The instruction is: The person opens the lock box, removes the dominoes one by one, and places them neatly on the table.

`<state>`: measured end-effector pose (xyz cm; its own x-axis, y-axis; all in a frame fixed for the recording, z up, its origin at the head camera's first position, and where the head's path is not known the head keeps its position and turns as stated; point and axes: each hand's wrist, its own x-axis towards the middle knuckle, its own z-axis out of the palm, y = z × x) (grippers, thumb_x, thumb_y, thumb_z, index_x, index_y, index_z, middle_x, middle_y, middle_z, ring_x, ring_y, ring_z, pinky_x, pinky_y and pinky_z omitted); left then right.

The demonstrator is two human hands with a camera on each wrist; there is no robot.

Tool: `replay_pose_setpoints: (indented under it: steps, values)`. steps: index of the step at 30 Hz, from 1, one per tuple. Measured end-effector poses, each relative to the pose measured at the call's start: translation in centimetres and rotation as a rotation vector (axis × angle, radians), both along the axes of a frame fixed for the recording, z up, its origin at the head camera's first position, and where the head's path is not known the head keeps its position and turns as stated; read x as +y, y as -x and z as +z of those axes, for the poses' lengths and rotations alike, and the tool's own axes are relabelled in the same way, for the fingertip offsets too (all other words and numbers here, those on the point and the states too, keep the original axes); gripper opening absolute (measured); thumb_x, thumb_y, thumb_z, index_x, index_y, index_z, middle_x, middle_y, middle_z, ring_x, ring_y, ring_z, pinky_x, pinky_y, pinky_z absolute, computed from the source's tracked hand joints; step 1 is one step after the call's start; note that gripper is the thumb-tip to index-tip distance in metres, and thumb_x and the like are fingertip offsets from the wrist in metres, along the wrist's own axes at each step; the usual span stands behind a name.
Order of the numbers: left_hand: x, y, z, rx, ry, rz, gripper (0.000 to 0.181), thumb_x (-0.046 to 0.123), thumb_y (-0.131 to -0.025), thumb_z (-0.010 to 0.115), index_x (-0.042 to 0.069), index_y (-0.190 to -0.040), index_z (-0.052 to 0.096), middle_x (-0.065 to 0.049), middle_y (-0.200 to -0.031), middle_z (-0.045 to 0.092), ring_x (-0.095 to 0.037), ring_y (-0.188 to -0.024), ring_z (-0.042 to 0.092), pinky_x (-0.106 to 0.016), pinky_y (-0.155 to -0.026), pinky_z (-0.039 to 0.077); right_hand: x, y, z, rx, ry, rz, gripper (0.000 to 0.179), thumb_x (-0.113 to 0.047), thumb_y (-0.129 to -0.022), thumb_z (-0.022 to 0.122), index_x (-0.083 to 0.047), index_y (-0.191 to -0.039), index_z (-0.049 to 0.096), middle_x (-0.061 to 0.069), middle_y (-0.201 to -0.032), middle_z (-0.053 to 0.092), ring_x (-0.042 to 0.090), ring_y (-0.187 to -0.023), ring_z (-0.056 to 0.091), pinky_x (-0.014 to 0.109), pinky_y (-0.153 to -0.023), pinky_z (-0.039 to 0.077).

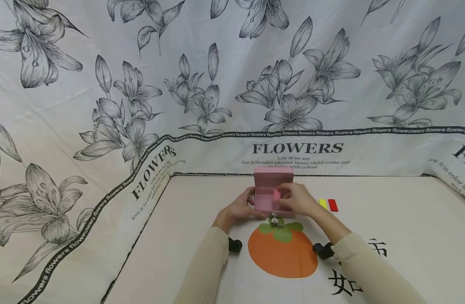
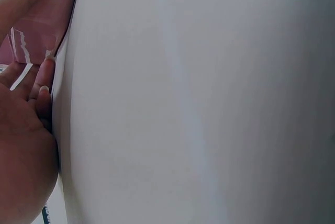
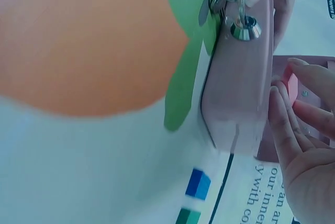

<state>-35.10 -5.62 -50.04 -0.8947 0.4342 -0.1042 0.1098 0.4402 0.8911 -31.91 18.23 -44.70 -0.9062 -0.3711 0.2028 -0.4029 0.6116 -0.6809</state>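
A pink metal box point(image 1: 273, 180) stands on the table with its lid raised at the back. My left hand point(image 1: 240, 205) grips the box's left side, its thumb over the front rim in the right wrist view. Between thumb and fingertips my right hand point(image 1: 298, 198) pinches a small pink block point(image 3: 293, 89), held at the open box's right part. A silver lock point(image 3: 246, 29) with keys on a ring sits on the box's front wall. In the left wrist view, the left hand point(image 2: 23, 140) lies low beside the box's wall point(image 2: 39, 35).
Yellow point(image 1: 322, 204) and red point(image 1: 333, 205) blocks lie right of the box. The right wrist view shows blue point(image 3: 198, 183) and green point(image 3: 187, 216) blocks near its end. An orange persimmon print point(image 1: 283, 253) and black characters mark the tabletop. A floral curtain point(image 1: 202, 156) borders the table.
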Motion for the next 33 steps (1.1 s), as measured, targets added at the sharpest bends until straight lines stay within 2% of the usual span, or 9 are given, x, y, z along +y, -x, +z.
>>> replay_pose_setpoints:
  steps: [5, 11, 19, 29, 33]
  values:
    - [-0.1, 0.0, -0.1, 0.012, 0.013, 0.004, 0.102, 0.023, -0.072, 0.096, 0.021, -0.155, 0.037, 0.0, -0.118, 0.053, -0.019, -0.104, 0.046, -0.036, -0.086, 0.039, 1.0, -0.5, 0.2, 0.005, 0.002, -0.009, 0.042, -0.003, -0.086, 0.077, 0.012, -0.123, 0.064, 0.018, -0.101, 0.071, 0.023, -0.084, 0.069, 0.034, -0.072, 0.058]
    - [0.0, -0.1, -0.4, 0.017, 0.011, 0.005, 0.101, 0.022, -0.072, 0.095, 0.021, -0.155, 0.037, -0.002, -0.119, 0.053, -0.021, -0.105, 0.047, -0.036, -0.086, 0.039, 2.5, -1.1, 0.2, 0.002, -0.019, -0.023, 0.042, -0.004, -0.087, 0.078, 0.012, -0.123, 0.065, 0.019, -0.102, 0.071, 0.024, -0.085, 0.069, 0.036, -0.073, 0.057]
    - [0.3, 0.0, -0.4, 0.042, -0.002, -0.006, 0.101, 0.018, -0.073, 0.094, 0.018, -0.156, 0.036, -0.004, -0.119, 0.053, -0.018, -0.1, 0.046, -0.033, -0.084, 0.038, 4.7, -1.6, 0.2, 0.041, -0.072, -0.061, 0.038, -0.008, -0.085, 0.081, 0.012, -0.114, 0.067, 0.016, -0.093, 0.072, 0.024, -0.081, 0.07, 0.033, -0.068, 0.055]
    - [0.1, -0.2, 0.0, 0.018, 0.008, 0.009, 0.102, 0.023, -0.073, 0.095, 0.021, -0.156, 0.036, -0.002, -0.119, 0.053, -0.019, -0.105, 0.046, -0.037, -0.09, 0.039, 7.3, -2.3, 0.0, 0.007, -0.118, -0.099, 0.039, -0.01, -0.086, 0.081, 0.011, -0.116, 0.066, 0.012, -0.093, 0.072, 0.021, -0.081, 0.067, 0.034, -0.072, 0.054]
    - [0.1, -0.2, 0.0, 0.018, 0.007, 0.007, 0.102, 0.024, -0.073, 0.095, 0.021, -0.156, 0.035, -0.002, -0.119, 0.053, -0.02, -0.107, 0.046, -0.038, -0.091, 0.039, 8.4, -2.7, 0.0, -0.008, -0.128, -0.109, 0.041, -0.01, -0.087, 0.08, 0.011, -0.119, 0.065, 0.013, -0.096, 0.071, 0.023, -0.084, 0.067, 0.038, -0.076, 0.057]
